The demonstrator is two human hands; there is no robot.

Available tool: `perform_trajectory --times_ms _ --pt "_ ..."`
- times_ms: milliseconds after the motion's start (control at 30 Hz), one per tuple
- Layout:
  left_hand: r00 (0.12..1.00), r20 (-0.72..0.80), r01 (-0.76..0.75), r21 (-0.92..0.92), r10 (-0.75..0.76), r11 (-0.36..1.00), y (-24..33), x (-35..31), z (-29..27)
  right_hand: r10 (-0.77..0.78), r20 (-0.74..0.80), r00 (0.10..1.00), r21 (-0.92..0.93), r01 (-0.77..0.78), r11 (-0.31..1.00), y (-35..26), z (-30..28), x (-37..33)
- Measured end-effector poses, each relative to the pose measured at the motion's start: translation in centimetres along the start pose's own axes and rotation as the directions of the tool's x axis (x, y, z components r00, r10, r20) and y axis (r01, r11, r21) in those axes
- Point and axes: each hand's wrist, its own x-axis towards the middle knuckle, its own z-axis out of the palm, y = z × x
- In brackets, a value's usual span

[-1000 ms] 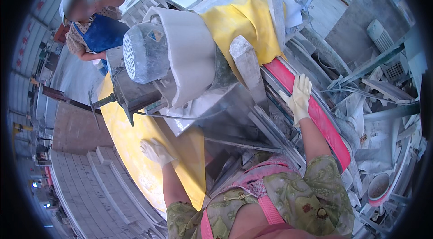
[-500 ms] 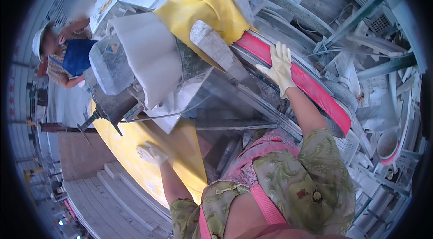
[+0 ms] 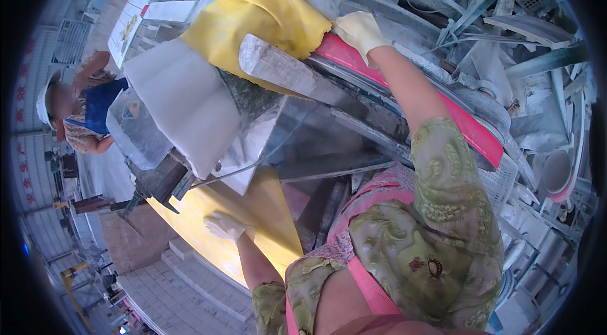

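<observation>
Nearest the camera, a green patterned sleeve and a pink apron strap fill the lower edge, worn loose and dusty as working clothes. The left hand, in a pale glove, is laid flat on the near edge of a yellow slab, fingers spread rather than curled, seemingly to steady the smooth, glossy sheet; nothing is gripped there. The slab is curved along its outer edge and lies under the machine, with grey ribbed paving below it. Above the slab, a dark metal frame and a clear guard are set, presumably to keep spray and grit off the person. Farther up, a white, matte, rounded cover sits over a grey ribbed motor. The right arm is stretched far forward, and the right hand, also gloved, is pressed onto the far end of a long red bar, fingers bent over its top edge; whether they close fully around it cannot be told. The bar is smooth and slightly bowed, running along the machine's right edge. Beside that hand, a rough grey stone strip leans on crumpled yellow sheeting. At the far left, another person in a blue top and a white hat stands apart from the machine.
</observation>
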Motion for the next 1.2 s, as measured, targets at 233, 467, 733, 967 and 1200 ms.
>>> perform_trajectory --times_ms 233,467,733,967,1200 --pt "0.999 0.015 0.03 -0.071 -0.029 0.997 0.2 -0.7 -0.6 -0.1 0.08 0.992 -0.275 0.118 0.954 1.4 1.6 3.0" --pt "0.999 0.037 0.031 -0.111 -0.027 0.993 1.5 -1.1 -2.1 -0.04 0.154 0.987 -0.24 0.077 0.968 1.7 3.8 4.3" --pt "0.978 0.182 0.118 -0.107 -0.097 0.987 2.8 -1.1 -3.6 -0.073 0.454 0.888 0.182 -0.013 0.983 6.4 2.5 4.5" --pt "0.961 0.25 0.144 -0.077 -0.121 0.987 1.6 -0.4 -2.4 0.177 -0.112 0.978 0.733 -0.039 0.679 0.6 -2.1 7.8" --pt "0.968 0.251 0.152 -0.5 -0.025 0.852 2.7 -8.0 -12.5 0.27 -0.15 0.951 0.58 -0.136 0.803 -2.7 -5.6 9.1"
